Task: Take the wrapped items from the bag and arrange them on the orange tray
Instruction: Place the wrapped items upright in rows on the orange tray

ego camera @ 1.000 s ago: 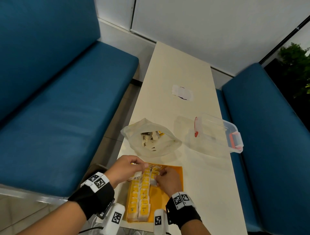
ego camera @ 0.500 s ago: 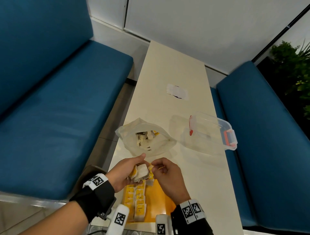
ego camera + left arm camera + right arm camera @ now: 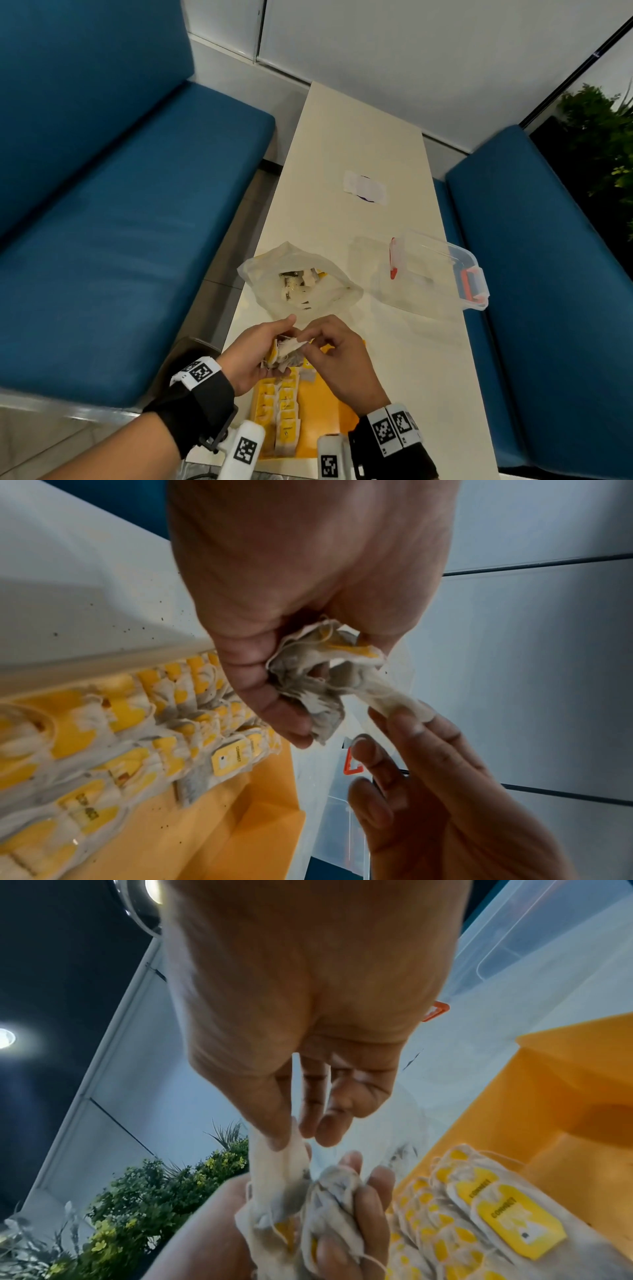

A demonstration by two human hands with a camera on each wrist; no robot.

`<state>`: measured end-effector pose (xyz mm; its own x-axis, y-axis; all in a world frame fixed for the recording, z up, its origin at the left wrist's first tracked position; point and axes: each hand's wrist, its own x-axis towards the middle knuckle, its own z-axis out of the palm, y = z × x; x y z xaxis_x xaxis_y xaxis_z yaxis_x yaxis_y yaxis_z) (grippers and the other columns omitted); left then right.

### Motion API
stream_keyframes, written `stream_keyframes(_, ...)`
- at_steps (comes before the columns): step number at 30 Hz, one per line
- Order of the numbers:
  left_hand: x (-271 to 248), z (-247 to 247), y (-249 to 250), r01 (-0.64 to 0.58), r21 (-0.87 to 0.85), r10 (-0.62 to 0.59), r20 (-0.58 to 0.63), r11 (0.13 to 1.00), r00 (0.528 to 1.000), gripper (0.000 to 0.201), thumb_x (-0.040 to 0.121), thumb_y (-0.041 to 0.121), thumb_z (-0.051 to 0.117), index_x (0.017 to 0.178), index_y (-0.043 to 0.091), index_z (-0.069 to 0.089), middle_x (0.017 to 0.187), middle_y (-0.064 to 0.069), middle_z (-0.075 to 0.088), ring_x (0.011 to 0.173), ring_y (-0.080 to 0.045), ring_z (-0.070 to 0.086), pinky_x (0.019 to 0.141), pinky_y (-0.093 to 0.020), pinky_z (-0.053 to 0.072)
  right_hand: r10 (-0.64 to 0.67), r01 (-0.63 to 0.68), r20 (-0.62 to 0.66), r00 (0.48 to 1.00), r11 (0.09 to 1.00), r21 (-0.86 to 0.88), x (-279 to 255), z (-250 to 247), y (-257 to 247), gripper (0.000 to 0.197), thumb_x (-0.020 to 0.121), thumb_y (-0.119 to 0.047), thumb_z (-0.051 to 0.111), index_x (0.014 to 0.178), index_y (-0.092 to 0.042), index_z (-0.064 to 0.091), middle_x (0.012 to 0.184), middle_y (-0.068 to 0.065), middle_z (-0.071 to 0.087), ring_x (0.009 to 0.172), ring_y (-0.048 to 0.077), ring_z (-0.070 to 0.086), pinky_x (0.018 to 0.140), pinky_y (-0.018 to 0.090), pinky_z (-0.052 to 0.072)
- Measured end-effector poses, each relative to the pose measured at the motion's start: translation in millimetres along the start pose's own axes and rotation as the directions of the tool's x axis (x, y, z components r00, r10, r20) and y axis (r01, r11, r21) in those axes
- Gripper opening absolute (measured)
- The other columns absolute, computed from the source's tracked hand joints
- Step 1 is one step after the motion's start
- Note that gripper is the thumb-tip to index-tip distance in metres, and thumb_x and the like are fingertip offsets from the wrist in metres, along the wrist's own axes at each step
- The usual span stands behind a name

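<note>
My left hand (image 3: 260,349) grips a bunch of tea bags (image 3: 308,674) above the far end of the orange tray (image 3: 329,404). My right hand (image 3: 329,353) pinches one tea bag (image 3: 274,1158) from that bunch between thumb and forefinger. Two rows of white tea bags with yellow tags (image 3: 279,411) lie along the tray's left side (image 3: 137,745). The translucent bag (image 3: 298,284) sits open on the table just beyond my hands, with more tea bags inside.
A clear plastic box with orange-red clasps (image 3: 442,270) lies on its side at the table's right edge. A white paper (image 3: 364,188) lies farther up the table (image 3: 342,137). Blue benches (image 3: 120,222) flank both sides.
Both hands rose from the tray. The left one lifted a bunch of tea bags, and the right one now pulls a single bag out of it.
</note>
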<state>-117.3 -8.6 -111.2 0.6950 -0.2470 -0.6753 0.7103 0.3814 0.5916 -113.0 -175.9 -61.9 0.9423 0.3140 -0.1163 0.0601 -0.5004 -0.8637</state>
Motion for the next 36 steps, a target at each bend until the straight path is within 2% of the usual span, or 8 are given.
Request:
stream_keyframes(3, 0, -3, 2, -0.008, -0.004, 0.008, 0.000, 1.000, 1.000, 0.047, 0.098, 0.047, 0.060, 0.115, 0.006, 0.073, 0.099, -0.013, 0.076, 0.086, -0.023, 0.071, 0.072, -0.034, 0.055, -0.022, 0.022, -0.027, 0.999, 1.000, 0.021, 4, -8, -5, 0.017, 0.082, -0.007, 0.073, 0.084, -0.024, 0.072, 0.095, -0.012, 0.069, 0.084, 0.012, 0.065, 0.073, 0.024, 0.054)
stream_keyframes(6, 4, -7, 1, -0.016, 0.005, 0.016, 0.004, 1.000, 1.000, 0.048, 0.098, 0.048, 0.059, 0.119, 0.007, 0.072, 0.110, -0.014, 0.077, 0.096, -0.026, 0.072, 0.083, -0.039, 0.056, 0.001, 0.001, -0.051, 0.999, 0.999, 0.034, 10, -18, -9, 0.017, 0.083, -0.004, 0.072, 0.083, -0.021, 0.071, 0.095, -0.009, 0.074, 0.082, 0.012, 0.067, 0.072, 0.023, 0.054)
stream_keyframes(10, 3, -6, 2, -0.027, -0.020, 0.027, 0.001, 0.999, 1.000, 0.044, 0.096, 0.047, 0.064, 0.121, 0.012, 0.071, 0.114, -0.015, 0.076, 0.112, -0.034, 0.070, 0.098, -0.047, 0.055, 0.034, -0.028, -0.066, 0.997, 0.996, 0.088, 15, -30, -15, 0.010, 0.086, -0.004, 0.072, 0.083, -0.014, 0.071, 0.076, 0.001, 0.072, 0.070, 0.022, 0.069, 0.069, 0.030, 0.057)
stream_keyframes(16, -2, -5, 7, -0.054, -0.063, 0.060, 0.090, 0.997, 0.994, 0.032, 0.098, 0.032, 0.060, 0.115, 0.009, 0.074, 0.118, -0.018, 0.074, 0.101, -0.030, 0.067, 0.080, -0.038, 0.048, 0.055, -0.041, -0.121, 0.991, 0.992, 0.121, 20, -40, -17, 0.005, 0.089, -0.006, 0.070, 0.089, -0.009, 0.072, 0.066, 0.004, 0.069, 0.058, 0.015, 0.065, 0.063, 0.023, 0.052)
stream_keyframes(21, -4, -5, 10, -0.056, -0.070, 0.066, 0.153, 0.996, 0.986, 0.028, 0.096, 0.031, 0.060, 0.108, 0.009, 0.074, 0.104, -0.016, 0.073, 0.082, -0.023, 0.065, 0.058, -0.027, 0.045, 0.109, -0.092, -0.168, 0.980, 0.990, 0.110, 22, -39, -12, 0.005, 0.090, -0.011, 0.070, 0.090, -0.015, 0.073, 0.064, 0.008, 0.070, 0.058, 0.015, 0.065, 0.064, 0.022, 0.051)
stream_keyframes(25, -3, -4, 9, -0.126, 0.073, 0.118, 0.105, 0.989, 0.987, 0.012, 0.096, 0.024, 0.067, 0.097, 0.014, 0.072, 0.094, -0.010, 0.072, 0.075, -0.017, 0.065, 0.059, -0.026, 0.046, 0.131, -0.115, -0.197, 0.972, 0.989, 0.092, 22, -37, -10, 0.005, 0.090, -0.012, 0.070, 0.089, -0.014, 0.075, 0.065, 0.002, 0.070, 0.056, 0.013, 0.065, 0.059, 0.016, 0.049)
stream_keyframes(30, -3, -2, 7, -0.177, 0.187, 0.166, 0.072, 0.966, 0.984, 0.013, 0.093, 0.028, 0.072, 0.100, 0.018, 0.077, 0.097, -0.004, 0.075, 0.084, -0.016, 0.065, 0.070, -0.031, 0.047, 0.183, -0.174, -0.190, 0.965, 0.983, 0.062, 20, -34, 0, 0.006, 0.089, -0.014, 0.071, 0.088, -0.014, 0.077, 0.065, -0.004, 0.071, 0.058, 0.006, 0.064, 0.058, 0.016, 0.048)
stream_keyframes(36, -5, 0, 5, -0.229, 0.240, 0.217, 0.077, 0.943, 0.973, 0.013, 0.094, 0.026, 0.071, 0.103, 0.021, 0.078, 0.103, -0.004, 0.078, 0.094, -0.020, 0.071, 0.083, -0.042, 0.053, 0.263, -0.247, -0.068, 0.962, 0.950, 0.190, 13, -26, -3, 0.009, 0.092, -0.012, 0.069, 0.092, -0.013, 0.077, 0.063, 0.003, 0.071, 0.055, 0.009, 0.062, 0.053, 0.020, 0.046)
